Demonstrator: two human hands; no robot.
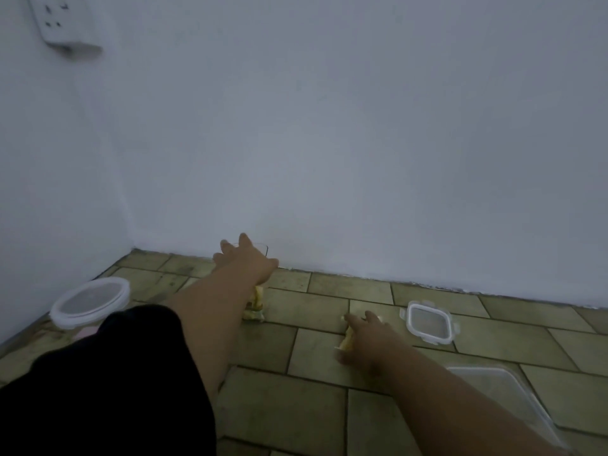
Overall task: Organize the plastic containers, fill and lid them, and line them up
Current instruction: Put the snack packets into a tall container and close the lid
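Observation:
My left hand [245, 261] reaches far forward to the wall and rests on a small clear plastic container [263, 249], which it mostly hides. My right hand [363, 337] lies on the floor with its fingers closed on a yellow snack packet [346, 339]. Another yellow packet [256, 304] lies on the tiles beside my left forearm. A square clip-lock lid [429, 322] lies flat to the right of my right hand. A round white-rimmed lidded container [92, 301] sits at the left. A large clear rectangular lid [500, 399] lies at the lower right, partly under my right arm.
The green tiled floor [312, 416] meets a white wall [329, 143] straight ahead and a second wall at the left. A wall socket [61, 23] hangs at the top left. My dark-clothed knee [108, 383] fills the lower left.

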